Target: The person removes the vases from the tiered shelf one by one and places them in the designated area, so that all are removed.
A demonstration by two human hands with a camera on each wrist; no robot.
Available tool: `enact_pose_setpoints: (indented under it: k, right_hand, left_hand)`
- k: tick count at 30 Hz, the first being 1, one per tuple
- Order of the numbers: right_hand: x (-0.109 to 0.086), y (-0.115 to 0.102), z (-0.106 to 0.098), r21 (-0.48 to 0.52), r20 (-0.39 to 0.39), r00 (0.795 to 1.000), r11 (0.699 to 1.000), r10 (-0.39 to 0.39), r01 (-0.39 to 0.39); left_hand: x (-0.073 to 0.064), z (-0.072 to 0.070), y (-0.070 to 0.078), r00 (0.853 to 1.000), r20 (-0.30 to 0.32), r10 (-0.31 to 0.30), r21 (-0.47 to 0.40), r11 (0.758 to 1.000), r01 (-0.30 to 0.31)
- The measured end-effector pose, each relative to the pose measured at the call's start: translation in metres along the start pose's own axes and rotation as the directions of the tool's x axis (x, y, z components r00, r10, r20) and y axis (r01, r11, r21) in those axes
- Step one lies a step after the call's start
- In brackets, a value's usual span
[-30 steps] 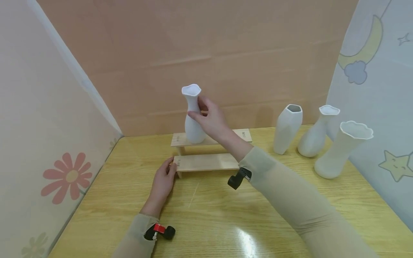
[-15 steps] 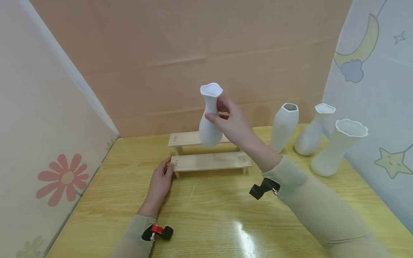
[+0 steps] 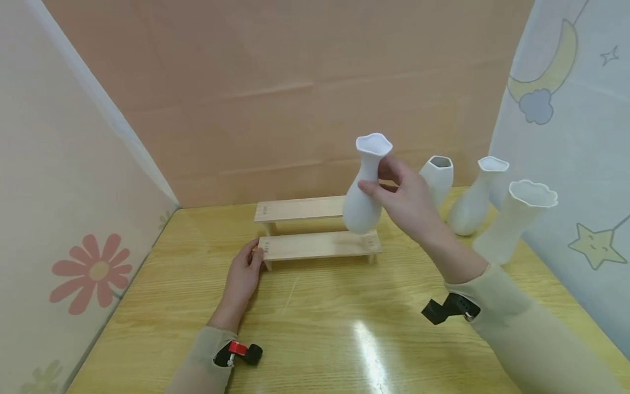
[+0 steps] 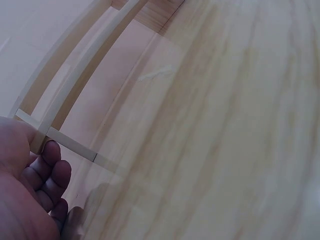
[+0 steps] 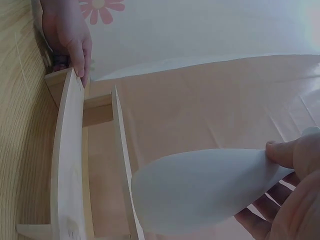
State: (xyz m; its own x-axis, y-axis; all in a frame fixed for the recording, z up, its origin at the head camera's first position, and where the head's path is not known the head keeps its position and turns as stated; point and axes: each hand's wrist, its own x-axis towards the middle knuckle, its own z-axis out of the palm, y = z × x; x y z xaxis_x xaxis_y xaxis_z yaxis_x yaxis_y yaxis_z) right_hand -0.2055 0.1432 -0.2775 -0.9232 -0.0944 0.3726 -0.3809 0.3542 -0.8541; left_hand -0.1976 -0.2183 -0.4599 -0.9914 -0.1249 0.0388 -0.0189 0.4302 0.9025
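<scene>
My right hand pinches a white vase by its narrow neck, thumb in front and fingers behind. The vase has a wavy rim and a rounded belly, and it hangs slightly tilted, overlapping the right end of a two-tier wooden stand in the head view. In the right wrist view the vase belly is up close beside the stand. At the left end of the lower tier my left hand grips the board, its thumb on top. In the left wrist view curled fingers are by the stand's leg.
On the right of the wooden table stand an angular white vase, a white vase with a flared mouth and a wide scalloped one. My right arm partly covers them. Fabric walls enclose the table's back and sides.
My right hand has lifted the vase off the stand's upper tier and carried it right and slightly nearer. The left hand stays at the stand's end.
</scene>
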Motion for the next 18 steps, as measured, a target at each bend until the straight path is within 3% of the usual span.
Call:
enact_pose_setpoints:
  k: [9, 18]
  right_hand:
    - [-0.024, 0.008, -0.038, -0.115, -0.059, 0.998, 0.993, 0.032, -0.038]
    - [-0.044, 0.03, -0.063, -0.196, -0.118, 0.991, 0.977, 0.062, -0.085]
  left_hand:
    - [0.0, -0.004, -0.001, 1.0, 0.004, 0.002, -0.008, 1.0, -0.002]
    - [0.0, -0.004, 0.0, 1.0, 0.009, -0.008, -0.004, 1.0, 0.008]
